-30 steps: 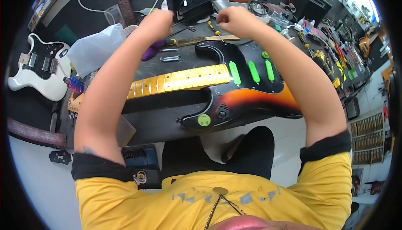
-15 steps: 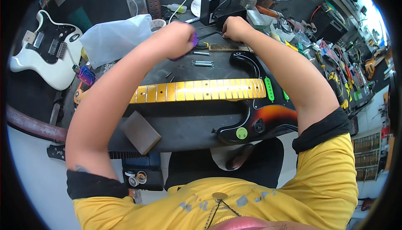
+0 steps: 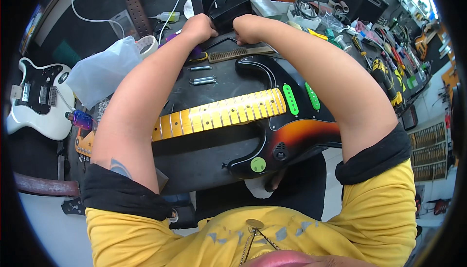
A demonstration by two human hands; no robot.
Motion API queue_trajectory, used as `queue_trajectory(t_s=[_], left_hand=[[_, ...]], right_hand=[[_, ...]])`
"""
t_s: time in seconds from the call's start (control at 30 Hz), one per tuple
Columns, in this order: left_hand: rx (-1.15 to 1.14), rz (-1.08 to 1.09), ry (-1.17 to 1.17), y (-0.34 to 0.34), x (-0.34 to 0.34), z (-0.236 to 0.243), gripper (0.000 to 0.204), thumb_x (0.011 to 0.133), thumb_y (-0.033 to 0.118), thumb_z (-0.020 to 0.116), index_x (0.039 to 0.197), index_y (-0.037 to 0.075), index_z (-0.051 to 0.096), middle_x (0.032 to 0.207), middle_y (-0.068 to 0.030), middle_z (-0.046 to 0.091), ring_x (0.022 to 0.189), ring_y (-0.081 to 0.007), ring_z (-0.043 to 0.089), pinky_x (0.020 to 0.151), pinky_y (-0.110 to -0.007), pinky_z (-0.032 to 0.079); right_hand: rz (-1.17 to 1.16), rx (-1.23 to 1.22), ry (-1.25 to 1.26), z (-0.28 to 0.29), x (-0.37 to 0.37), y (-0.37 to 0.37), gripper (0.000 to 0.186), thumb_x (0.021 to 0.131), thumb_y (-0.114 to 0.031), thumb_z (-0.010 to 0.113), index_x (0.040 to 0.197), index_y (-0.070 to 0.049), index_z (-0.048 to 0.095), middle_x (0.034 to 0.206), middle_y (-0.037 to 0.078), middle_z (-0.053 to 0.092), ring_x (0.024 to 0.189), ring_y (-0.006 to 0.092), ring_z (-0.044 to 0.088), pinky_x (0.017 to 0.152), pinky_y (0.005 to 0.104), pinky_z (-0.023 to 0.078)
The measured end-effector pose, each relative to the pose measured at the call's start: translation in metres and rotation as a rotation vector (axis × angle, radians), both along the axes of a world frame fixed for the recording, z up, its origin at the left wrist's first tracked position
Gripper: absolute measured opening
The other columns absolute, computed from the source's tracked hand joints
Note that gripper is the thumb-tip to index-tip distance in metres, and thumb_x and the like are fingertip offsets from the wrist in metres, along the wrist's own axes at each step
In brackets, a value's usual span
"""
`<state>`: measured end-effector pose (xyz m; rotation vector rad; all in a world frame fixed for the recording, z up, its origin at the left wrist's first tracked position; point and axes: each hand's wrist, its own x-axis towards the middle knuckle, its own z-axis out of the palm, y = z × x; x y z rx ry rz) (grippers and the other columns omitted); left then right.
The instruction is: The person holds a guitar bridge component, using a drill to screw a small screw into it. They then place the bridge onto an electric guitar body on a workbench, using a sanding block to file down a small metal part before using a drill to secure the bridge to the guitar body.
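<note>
Toward the far side of the bench, my left hand (image 3: 198, 28) is curled closed at the left edge of a black box-shaped object (image 3: 230, 15). Close to that object's right end, my right hand (image 3: 248, 28) is also closed, fingertips pointing down. What either hand grips is hidden. A thin dark bent rod (image 3: 223, 41) lies between them. Purple material (image 3: 194, 53) shows beside my left wrist. Nearer me is a sunburst electric guitar (image 3: 304, 133) with a yellow fretted neck (image 3: 219, 114), lying under my forearms. A wooden-handled brush (image 3: 238, 53) and metal springs (image 3: 203, 80) lie beyond the neck.
A white guitar body (image 3: 48, 114) stands at the left, beside a translucent plastic bag (image 3: 104, 75) and a tape roll (image 3: 147, 46). A black charger (image 3: 202, 3) with cables is at the back. Pliers and other hand tools (image 3: 389, 60) crowd the right side.
My left hand has moved right to the black object and no longer holds the purple material. My right hand stays near that object. The whole view has shifted and tilted.
</note>
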<state>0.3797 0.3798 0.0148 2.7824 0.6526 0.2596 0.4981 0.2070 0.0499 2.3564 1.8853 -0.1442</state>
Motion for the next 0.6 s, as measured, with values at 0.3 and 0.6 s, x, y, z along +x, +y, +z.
queue_trajectory(t_s=[0.3,0.6], left_hand=[[0.294,-0.036,-0.009,-0.014,-0.003,-0.008,0.030,0.085,0.028,0.082,0.105,0.005,0.082,0.104,-0.0221,0.079,0.101,-0.0398,0.077,0.091,-0.047,0.061],[0.088,-0.184,0.196,-0.062,-0.193,0.073,0.016,0.082,0.013,0.076,0.094,0.002,0.079,0.087,-0.0191,0.077,0.081,-0.0326,0.075,0.076,-0.043,0.058]], right_hand=[[0.043,0.044,-0.131,-0.003,-0.003,-0.005,0.021,0.088,-0.021,0.079,0.096,-0.002,0.080,0.100,0.024,0.077,0.101,0.0406,0.076,0.089,0.0495,0.060],[0.081,0.037,0.055,0.053,-0.114,-0.029,0.030,0.088,-0.024,0.075,0.105,0.000,0.078,0.096,0.021,0.077,0.091,0.0356,0.075,0.085,0.0454,0.059]])
